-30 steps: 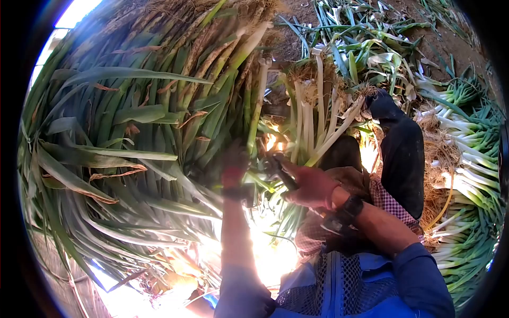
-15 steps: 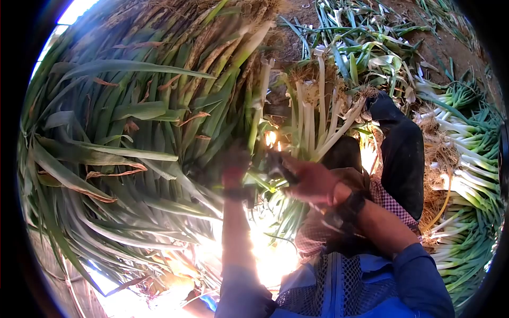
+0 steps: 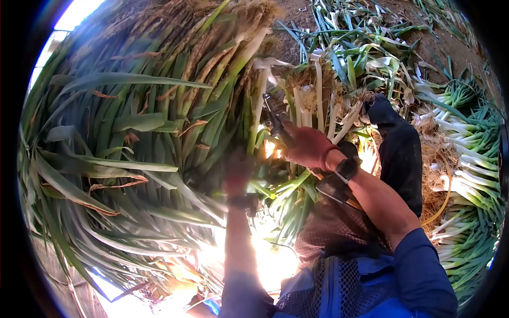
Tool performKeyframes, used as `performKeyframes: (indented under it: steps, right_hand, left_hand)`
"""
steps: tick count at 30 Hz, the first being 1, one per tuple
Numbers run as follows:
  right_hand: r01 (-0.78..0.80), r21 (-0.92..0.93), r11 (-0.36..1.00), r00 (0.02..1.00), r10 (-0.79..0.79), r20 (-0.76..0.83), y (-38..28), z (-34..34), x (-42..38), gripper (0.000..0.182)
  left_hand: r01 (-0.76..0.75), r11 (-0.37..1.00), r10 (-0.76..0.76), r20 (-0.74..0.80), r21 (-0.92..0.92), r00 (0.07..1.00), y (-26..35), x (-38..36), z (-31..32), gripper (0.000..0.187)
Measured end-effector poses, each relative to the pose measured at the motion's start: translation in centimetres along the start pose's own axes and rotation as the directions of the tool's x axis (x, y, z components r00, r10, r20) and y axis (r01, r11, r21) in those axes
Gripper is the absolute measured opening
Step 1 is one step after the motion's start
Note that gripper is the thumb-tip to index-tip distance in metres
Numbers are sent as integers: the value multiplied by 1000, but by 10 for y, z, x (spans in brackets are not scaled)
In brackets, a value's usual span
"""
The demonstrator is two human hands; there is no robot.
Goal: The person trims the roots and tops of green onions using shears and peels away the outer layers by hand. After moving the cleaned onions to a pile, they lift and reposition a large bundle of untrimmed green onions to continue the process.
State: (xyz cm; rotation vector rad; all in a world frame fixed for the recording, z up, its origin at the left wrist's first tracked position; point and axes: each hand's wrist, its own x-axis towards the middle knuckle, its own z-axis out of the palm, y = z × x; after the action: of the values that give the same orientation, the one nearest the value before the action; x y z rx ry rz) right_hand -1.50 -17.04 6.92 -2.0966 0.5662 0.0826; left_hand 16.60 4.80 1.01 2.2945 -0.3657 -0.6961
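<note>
My left hand (image 3: 237, 169), in a dark glove and smeared by motion, is closed at the lower, leafy part of a long green onion (image 3: 258, 103). The stalk stands upright, with its pale root end farthest from me and a loose white skin flaring out there. My right hand (image 3: 312, 148), in a reddish glove, grips an air blow gun (image 3: 275, 119) with a slim nozzle. That nozzle points up beside the stalk. Just right of it stand several pale stalks with roots (image 3: 318, 100).
A big heap of untrimmed green onions (image 3: 132, 122) fills the left. Cleaned green onions (image 3: 472, 175) lie in rows at the right, near a yellow hose (image 3: 444, 204). Stripped leaves (image 3: 366, 47) litter the soil ahead. My bent dark-clad leg (image 3: 401, 159) is at the right.
My right hand has moved up and slightly forward with the blow gun, whose nozzle now points up along the stalk. A white skin has flared at the root end. My left hand stays about where it was.
</note>
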Motion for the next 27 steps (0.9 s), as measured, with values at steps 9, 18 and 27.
performKeyframes:
  steps: [9, 18, 27]
  right_hand:
    - [-151, 132, 980, 989, 148, 27, -5, -38, 38, 55]
    - [-102, 182, 978, 954, 44, 298, -8, -16, -63, 89]
    - [53, 57, 997, 976, -64, 208, 24, -1, -98, 96]
  left_hand:
    - [-31, 863, 61, -44, 504, 997, 11, -2, 9, 48]
    - [-54, 828, 155, -135, 558, 979, 16, -14, 15, 39]
    - [-155, 745, 299, -117, 649, 947, -32, -43, 21, 30]
